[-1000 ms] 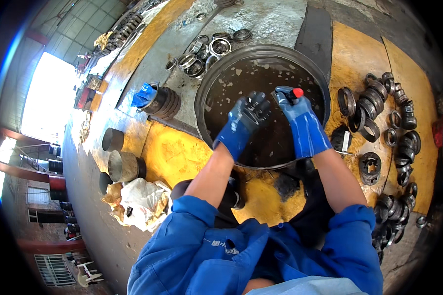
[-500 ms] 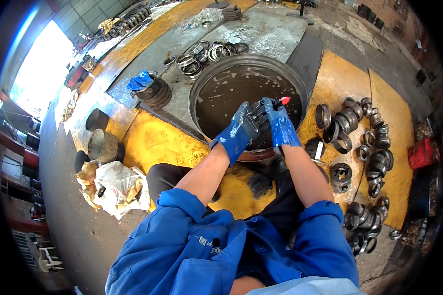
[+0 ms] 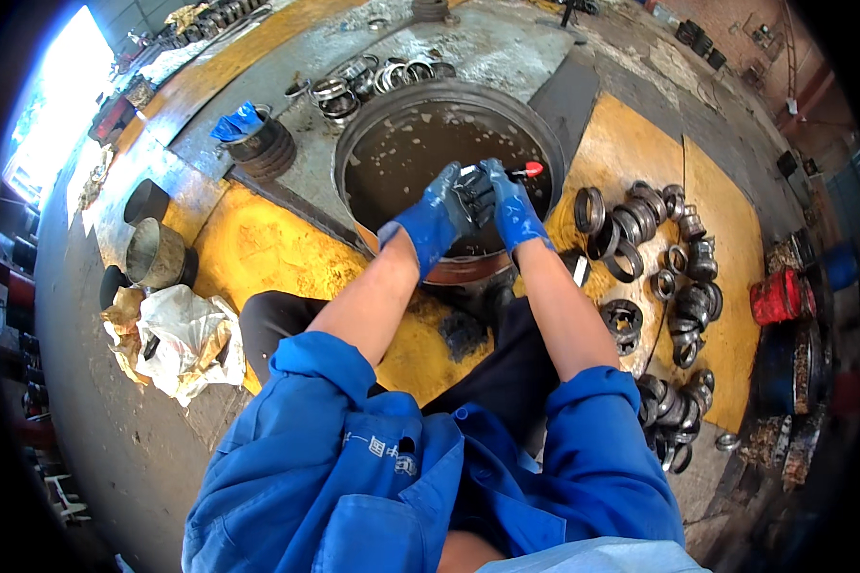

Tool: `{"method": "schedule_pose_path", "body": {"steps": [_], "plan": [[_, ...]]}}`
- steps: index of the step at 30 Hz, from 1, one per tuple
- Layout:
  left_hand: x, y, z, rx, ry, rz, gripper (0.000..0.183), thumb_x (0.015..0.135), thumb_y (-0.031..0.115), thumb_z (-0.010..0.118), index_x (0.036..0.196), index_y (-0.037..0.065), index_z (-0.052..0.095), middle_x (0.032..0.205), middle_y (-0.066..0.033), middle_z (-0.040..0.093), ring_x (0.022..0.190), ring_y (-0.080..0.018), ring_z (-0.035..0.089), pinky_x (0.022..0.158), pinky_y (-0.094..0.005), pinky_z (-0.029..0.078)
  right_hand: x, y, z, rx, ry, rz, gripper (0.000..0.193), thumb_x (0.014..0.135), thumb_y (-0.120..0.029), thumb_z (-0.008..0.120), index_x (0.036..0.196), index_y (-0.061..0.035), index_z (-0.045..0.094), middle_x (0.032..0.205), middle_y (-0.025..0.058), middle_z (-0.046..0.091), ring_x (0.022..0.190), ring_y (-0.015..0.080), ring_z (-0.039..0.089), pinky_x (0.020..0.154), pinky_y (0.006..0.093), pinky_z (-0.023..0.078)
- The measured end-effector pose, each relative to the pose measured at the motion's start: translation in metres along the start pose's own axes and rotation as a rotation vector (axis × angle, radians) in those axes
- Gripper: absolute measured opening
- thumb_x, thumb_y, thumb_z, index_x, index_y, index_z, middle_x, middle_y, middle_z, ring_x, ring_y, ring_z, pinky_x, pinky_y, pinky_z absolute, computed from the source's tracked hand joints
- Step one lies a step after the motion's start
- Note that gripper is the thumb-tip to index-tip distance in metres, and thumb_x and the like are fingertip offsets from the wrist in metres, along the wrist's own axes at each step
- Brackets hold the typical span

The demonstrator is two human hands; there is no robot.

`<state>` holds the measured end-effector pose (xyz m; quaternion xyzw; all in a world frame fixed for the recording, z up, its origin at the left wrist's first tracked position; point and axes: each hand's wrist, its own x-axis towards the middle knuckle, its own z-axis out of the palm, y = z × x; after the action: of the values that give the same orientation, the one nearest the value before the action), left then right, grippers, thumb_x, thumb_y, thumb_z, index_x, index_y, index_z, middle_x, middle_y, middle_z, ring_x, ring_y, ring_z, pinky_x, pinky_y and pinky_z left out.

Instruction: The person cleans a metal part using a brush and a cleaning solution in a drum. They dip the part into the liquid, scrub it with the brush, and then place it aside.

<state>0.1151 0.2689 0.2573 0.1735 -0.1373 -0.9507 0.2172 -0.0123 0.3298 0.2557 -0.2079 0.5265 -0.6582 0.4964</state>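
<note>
Above a large round tub (image 3: 349, 218) of murky brown liquid, my two hands are close together in blue gloves with dark palms. My right hand (image 3: 506, 202) is closed round a slim tool (image 3: 532, 169) whose red end sticks out to the right; its kind is unclear. A small pale piece shows between the hands and may be part of that tool. My left hand (image 3: 442, 212) has its fingers curled against the right one. Whatever lies between the palms is dark and mostly hidden.
Several dark metal rings (image 3: 626, 224) lie on yellow sheeting at the right, with shinier rings (image 3: 334, 94) behind the tub. At the left stand a stack topped with blue plastic (image 3: 237, 122), a metal can (image 3: 155, 253) and a white plastic bag (image 3: 186, 334). A red container (image 3: 776, 298) stands far right.
The whole scene has shifted left and slightly up in the view. My hands remain together over the tub, turned a little, and the red end now points more level to the right.
</note>
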Motion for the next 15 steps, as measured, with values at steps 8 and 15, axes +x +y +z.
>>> {"method": "schedule_pose_path", "body": {"steps": [8, 15], "plan": [[0.021, 0.008, -0.034, -0.008, 0.148, -0.095, 0.05, 0.103, 0.054, 0.043, 0.103, 0.01, 0.067, 0.094, -0.0129, 0.072, 0.084, -0.0348, 0.068, 0.079, -0.0537, 0.055, 0.027, 0.026, 0.004, -0.168, 0.072, 0.0, 0.031, 0.094, -0.03, 0.07, 0.104, -0.0003, 0.071, 0.087, 0.0075, 0.073, 0.07, 0.0167, 0.067, 0.063, 0.0338, 0.052], [0.023, 0.023, -0.035, -0.005, 0.05, -0.073, 0.057, 0.102, 0.059, 0.04, 0.109, 0.009, 0.067, 0.103, -0.0155, 0.073, 0.093, -0.0348, 0.067, 0.087, -0.0535, 0.053, 0.019, 0.012, 0.021, -0.243, 0.067, -0.05, 0.03, 0.094, -0.027, 0.069, 0.102, 0.0019, 0.07, 0.087, 0.0105, 0.073, 0.071, 0.0191, 0.067, 0.065, 0.0354, 0.052]]}}
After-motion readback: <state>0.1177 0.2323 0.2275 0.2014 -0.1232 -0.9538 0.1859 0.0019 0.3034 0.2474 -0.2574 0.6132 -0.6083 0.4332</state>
